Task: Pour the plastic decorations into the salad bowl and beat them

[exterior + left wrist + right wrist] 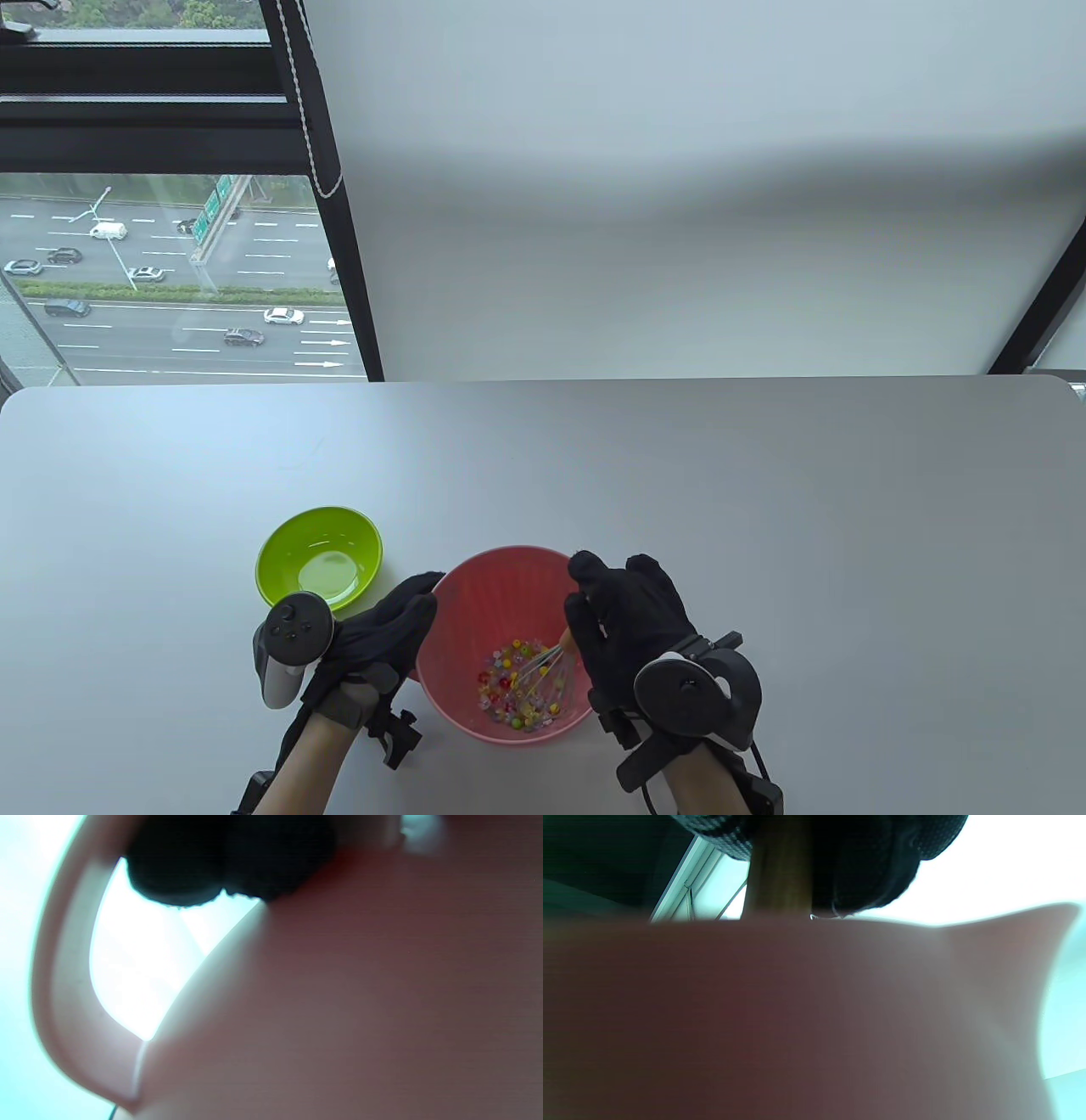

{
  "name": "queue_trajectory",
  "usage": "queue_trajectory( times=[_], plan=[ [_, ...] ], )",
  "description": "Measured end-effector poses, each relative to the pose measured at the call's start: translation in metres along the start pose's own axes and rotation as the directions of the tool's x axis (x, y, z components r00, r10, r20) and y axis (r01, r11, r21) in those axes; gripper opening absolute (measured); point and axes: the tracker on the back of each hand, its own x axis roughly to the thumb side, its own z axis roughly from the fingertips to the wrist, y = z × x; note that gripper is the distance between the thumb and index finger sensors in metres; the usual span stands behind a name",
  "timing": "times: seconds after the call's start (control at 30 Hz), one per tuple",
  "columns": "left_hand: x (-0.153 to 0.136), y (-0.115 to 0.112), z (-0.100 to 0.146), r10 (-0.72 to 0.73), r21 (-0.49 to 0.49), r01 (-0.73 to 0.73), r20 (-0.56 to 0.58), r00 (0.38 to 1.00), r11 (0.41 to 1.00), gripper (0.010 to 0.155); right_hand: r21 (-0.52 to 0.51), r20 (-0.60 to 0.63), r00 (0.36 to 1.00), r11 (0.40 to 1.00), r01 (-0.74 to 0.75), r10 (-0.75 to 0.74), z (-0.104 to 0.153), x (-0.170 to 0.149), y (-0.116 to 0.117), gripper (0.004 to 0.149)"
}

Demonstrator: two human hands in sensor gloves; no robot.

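Observation:
A pink salad bowl [475,594] stands near the table's front edge, with several small coloured plastic decorations [502,679] on its bottom. A wire whisk [543,666] reaches down among them. My right hand [615,615] grips its wooden handle [778,878] at the bowl's right rim. My left hand [386,624] lies against the bowl's left outer wall, its fingers [229,861] at the rim. In both wrist views the pink wall of the salad bowl [360,1005] [797,1005] fills most of the picture.
An empty green bowl [319,556] stands just left of and behind the pink bowl, close to my left hand. The grey table [679,475] stretches back to a white wall, and a window [161,255] lies beyond its far left corner.

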Motion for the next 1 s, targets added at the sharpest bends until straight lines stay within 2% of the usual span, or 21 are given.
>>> queue_trajectory(
  times=[0.2, 0.6, 1.0],
  plan=[
    [0.0, 0.0, 0.0, 0.0, 0.0, 0.0, 0.0, 1.0, 1.0, 0.067, 0.044, -0.005, 0.997, 0.997, 0.071, -0.071, -0.001, 0.0015, 0.004, 0.051],
    [0.0, 0.0, 0.0, 0.0, 0.001, 0.0, 0.0, 1.0, 1.0, 0.067, 0.032, 0.004, 0.995, 0.995, 0.096, -0.096, -0.0002, 0.0032, 0.0074, 0.051],
    [-0.0001, -0.0001, 0.0, -0.001, 0.001, 0.001, 0.0, 1.0, 1.0, 0.067, -0.001, 0.051, 0.998, 0.999, -0.042, 0.042, 0.0013, 0.0064, 0.0064, 0.047]
  ],
)
